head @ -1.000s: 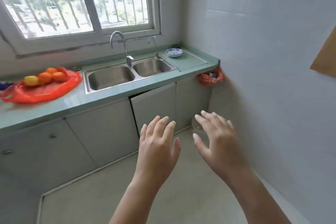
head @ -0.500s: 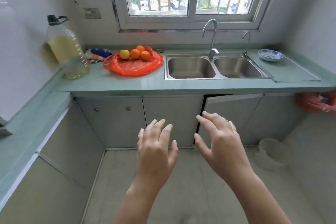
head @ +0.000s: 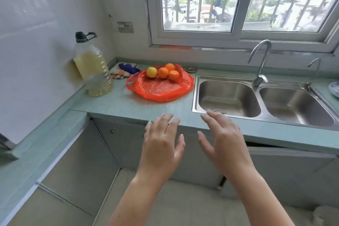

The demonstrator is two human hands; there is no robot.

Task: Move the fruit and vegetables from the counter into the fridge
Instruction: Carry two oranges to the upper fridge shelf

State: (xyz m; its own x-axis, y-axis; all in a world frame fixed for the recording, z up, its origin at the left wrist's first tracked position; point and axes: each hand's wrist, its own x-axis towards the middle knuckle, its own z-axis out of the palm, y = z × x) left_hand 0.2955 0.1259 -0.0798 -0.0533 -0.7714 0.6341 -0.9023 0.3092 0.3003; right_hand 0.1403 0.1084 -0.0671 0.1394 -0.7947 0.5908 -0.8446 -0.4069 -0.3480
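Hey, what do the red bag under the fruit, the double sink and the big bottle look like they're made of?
Red bag: thin glossy plastic film, judging by its crinkles and loop handle. Double sink: probably brushed stainless steel, grey with soft reflections. Big bottle: seemingly clear plastic, ribbed low down, yellowish liquid showing through.

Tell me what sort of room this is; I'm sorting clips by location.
Most likely a home kitchen: a double steel sink with a tap, set in a green counter over cupboards, and oranges on a red bag.
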